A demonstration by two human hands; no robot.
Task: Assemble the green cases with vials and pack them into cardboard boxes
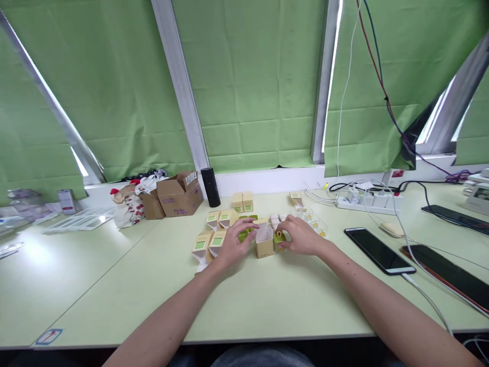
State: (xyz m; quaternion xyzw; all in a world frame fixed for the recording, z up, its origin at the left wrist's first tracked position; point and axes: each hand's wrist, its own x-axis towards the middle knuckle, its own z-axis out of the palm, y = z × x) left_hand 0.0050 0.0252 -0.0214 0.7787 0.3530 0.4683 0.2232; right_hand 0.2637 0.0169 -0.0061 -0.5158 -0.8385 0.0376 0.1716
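Note:
A small cardboard box (264, 248) stands upright on the table with its top open and its white inside showing. Just left of it is my left hand (236, 242), its thumb and fingers apart, fingertips at the box's edge; whether they touch is hard to tell. My right hand (300, 235) pinches a small green item with a yellow loop (280, 240) beside the box's right side. Green items (244, 234) lie partly hidden behind my left fingers. Several open boxes with green labels (200, 244) stand to the left. White-pink pieces (274, 220) and clear round containers (321, 228) sit behind my right hand.
Two small boxes (243, 202) stand farther back, near a black cylinder (210, 187) and a brown carton (180, 194). On the right are phones (378, 250) with charging cables and a power strip (369, 202). A patterned bag (129, 208) stands left.

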